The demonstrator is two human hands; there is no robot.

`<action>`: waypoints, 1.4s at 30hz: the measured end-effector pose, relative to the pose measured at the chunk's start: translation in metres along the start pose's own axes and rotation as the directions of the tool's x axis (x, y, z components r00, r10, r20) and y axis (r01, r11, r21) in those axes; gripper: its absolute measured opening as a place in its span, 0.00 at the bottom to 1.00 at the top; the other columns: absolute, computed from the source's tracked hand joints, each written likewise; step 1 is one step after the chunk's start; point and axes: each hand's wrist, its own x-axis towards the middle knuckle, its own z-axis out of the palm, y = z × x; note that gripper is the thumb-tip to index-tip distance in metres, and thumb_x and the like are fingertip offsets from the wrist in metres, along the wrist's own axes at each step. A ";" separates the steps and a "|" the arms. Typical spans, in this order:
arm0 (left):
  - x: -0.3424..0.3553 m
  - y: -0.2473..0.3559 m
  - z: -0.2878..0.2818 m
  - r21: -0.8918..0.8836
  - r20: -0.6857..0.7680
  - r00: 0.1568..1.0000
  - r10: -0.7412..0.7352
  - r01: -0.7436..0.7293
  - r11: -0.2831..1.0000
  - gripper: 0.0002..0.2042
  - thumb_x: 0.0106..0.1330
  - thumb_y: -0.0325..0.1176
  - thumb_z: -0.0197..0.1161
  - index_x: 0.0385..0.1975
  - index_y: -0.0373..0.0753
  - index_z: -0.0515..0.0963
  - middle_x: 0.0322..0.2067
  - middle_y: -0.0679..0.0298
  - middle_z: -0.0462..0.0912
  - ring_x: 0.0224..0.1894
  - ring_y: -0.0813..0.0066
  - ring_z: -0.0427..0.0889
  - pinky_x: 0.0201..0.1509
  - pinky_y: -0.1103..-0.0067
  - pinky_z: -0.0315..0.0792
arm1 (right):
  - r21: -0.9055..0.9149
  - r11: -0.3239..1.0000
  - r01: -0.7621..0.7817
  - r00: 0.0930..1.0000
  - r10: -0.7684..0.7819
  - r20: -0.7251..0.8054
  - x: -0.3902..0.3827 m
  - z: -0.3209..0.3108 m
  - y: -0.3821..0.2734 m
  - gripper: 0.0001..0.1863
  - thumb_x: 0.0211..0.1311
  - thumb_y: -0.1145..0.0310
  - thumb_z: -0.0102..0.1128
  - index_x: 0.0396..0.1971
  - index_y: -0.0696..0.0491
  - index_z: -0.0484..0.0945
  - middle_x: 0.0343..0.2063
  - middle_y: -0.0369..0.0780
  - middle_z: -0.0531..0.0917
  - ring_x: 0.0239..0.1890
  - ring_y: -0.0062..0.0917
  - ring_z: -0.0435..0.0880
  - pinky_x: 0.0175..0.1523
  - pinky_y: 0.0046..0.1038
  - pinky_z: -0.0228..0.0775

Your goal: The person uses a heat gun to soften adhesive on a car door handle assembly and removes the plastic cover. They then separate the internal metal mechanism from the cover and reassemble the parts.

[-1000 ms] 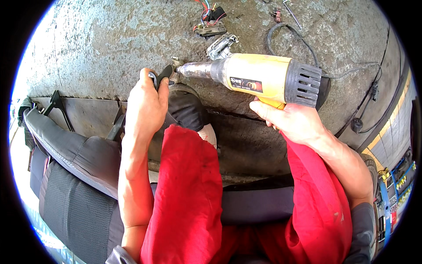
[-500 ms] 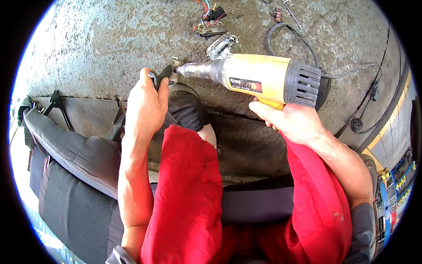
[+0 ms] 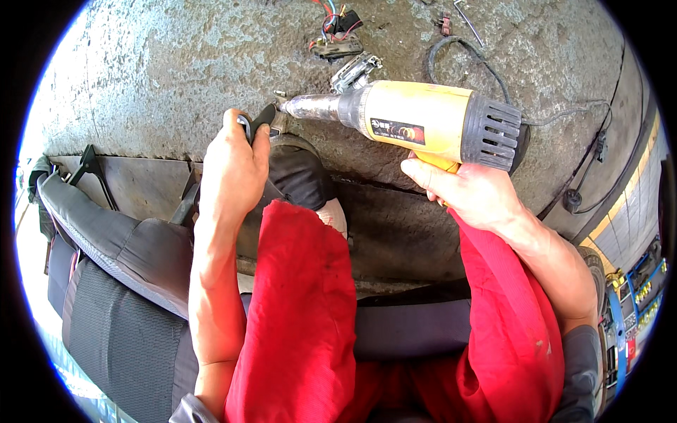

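My left hand (image 3: 236, 169) grips a black part with a silver edge (image 3: 257, 123) above my dark shoe (image 3: 293, 169). My right hand (image 3: 465, 190) is closed on the handle of a yellow heat gun (image 3: 416, 113), whose metal nozzle points left at a small metal piece near my left fingers. Whether the nozzle touches it is too small to tell. Behind the gun lie a silver part (image 3: 352, 74) and a dark module with red and blue wires (image 3: 337, 48).
I sit on grey seat cushions (image 3: 120, 331), knees in red trousers (image 3: 303, 296), before a worn stone-like surface (image 3: 155, 84). On it are a hex key (image 3: 469, 25), a red clip (image 3: 446, 27) and black cable (image 3: 451, 46). A blue rack (image 3: 627, 317) is at far right.
The back of the heat gun has shifted slightly right and its body slightly up compared with half a second ago. My left hand is nearly unmoved.
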 end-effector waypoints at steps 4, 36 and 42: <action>0.000 0.004 -0.003 0.000 0.001 1.000 0.001 -0.001 1.000 0.15 0.80 0.39 0.61 0.51 0.30 0.73 0.19 0.50 0.81 0.21 0.56 0.85 0.31 0.62 0.76 | -0.072 0.989 0.127 0.991 -0.129 -0.029 0.003 0.001 0.000 0.21 0.73 0.64 0.70 0.62 0.53 0.83 0.49 0.37 0.89 0.44 0.22 0.85 0.54 0.30 0.80; 0.000 -0.002 0.000 0.001 0.004 1.000 0.012 -0.012 1.000 0.16 0.80 0.39 0.61 0.52 0.30 0.73 0.18 0.51 0.81 0.20 0.58 0.84 0.30 0.64 0.75 | 0.442 0.879 0.178 0.939 -0.019 -0.342 -0.011 -0.030 -0.023 0.18 0.75 0.70 0.66 0.58 0.61 0.76 0.45 0.44 0.84 0.26 0.18 0.82 0.28 0.23 0.76; 0.000 -0.001 -0.001 -0.008 0.017 1.000 -0.006 0.006 1.000 0.17 0.80 0.39 0.61 0.53 0.30 0.73 0.18 0.51 0.81 0.20 0.59 0.84 0.30 0.64 0.75 | 0.480 0.843 0.243 0.902 -0.015 -0.431 -0.017 -0.035 -0.029 0.18 0.75 0.69 0.65 0.57 0.63 0.75 0.44 0.43 0.82 0.24 0.19 0.82 0.27 0.22 0.75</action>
